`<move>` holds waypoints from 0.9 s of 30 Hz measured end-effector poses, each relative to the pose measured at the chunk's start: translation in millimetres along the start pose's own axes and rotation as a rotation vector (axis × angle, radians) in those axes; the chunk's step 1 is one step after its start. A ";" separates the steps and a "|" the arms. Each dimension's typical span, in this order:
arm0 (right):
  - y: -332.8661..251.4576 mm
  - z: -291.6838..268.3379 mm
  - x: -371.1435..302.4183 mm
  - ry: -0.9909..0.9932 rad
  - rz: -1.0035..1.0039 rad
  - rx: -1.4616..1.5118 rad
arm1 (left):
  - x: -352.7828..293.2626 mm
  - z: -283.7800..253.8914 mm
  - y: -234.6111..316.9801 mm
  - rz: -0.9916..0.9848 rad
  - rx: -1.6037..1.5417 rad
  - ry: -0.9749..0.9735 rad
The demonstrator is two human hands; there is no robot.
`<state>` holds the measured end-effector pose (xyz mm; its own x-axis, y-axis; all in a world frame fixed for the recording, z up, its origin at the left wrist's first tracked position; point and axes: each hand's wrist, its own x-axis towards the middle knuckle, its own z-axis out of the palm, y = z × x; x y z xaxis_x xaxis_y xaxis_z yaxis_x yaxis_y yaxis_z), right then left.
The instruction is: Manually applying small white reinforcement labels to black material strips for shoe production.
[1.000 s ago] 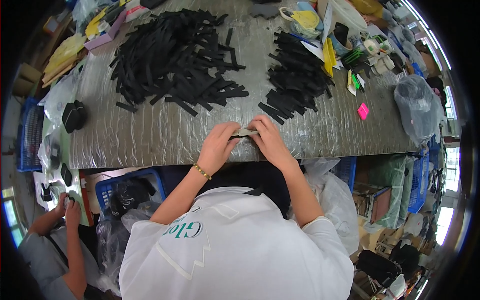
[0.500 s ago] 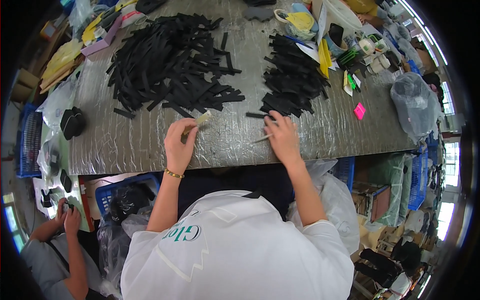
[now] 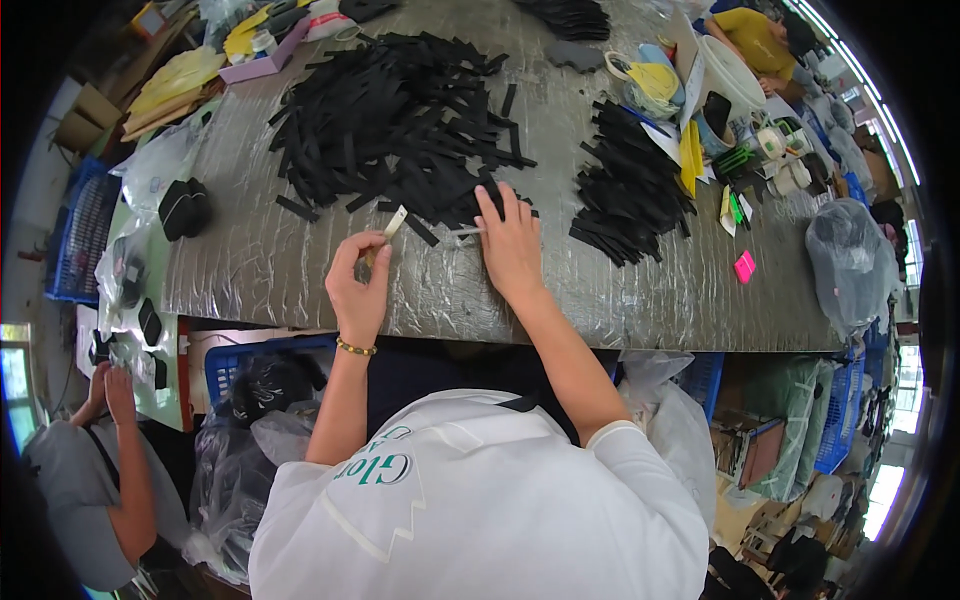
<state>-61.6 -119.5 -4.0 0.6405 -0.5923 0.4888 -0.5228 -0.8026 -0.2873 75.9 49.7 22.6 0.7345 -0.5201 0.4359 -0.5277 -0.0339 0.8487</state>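
My left hand [image 3: 358, 288] is closed in a pinch on a short pale flat strip [image 3: 397, 220], which has a small dark mark near its upper end. A thin grey pen-like stick [image 3: 467, 232] juts out to the left from my right hand [image 3: 512, 250]. The right fingertips reach onto the near right edge of a big loose heap of black strips [image 3: 350, 110]; whether they touch one cannot be made out. A smaller, neater pile of black strips [image 3: 632, 190] lies to the right.
The table [image 3: 270, 280] has a wrinkled shiny cover. A pink block [image 3: 744, 266], a yellow piece [image 3: 691, 160], a cup with a phone [image 3: 716, 125] and a clear plastic bag [image 3: 850, 260] stand at right. A black padded object [image 3: 185, 209] sits at left. Other people work nearby.
My right hand has moved left from the smaller pile to the big heap, the stick still in it. The single strip by its fingers is no longer seen there. The whole view has shifted.
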 end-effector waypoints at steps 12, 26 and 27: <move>54.0 -60.2 -57.9 -0.135 0.072 0.177 | -19.1 34.2 15.4 0.025 -0.074 -0.193; 74.7 -79.0 -90.7 -0.008 -0.139 0.179 | -37.4 71.9 45.7 0.210 -0.095 -0.434; 74.2 -80.4 -93.7 -0.021 -0.124 0.185 | -37.4 72.9 46.9 0.188 -0.103 -0.444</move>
<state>-205.7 -117.9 -4.9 0.7064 -0.4880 0.5128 -0.3285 -0.8677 -0.3731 -7.3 5.4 24.3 0.3662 -0.8234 0.4334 -0.5724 0.1679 0.8026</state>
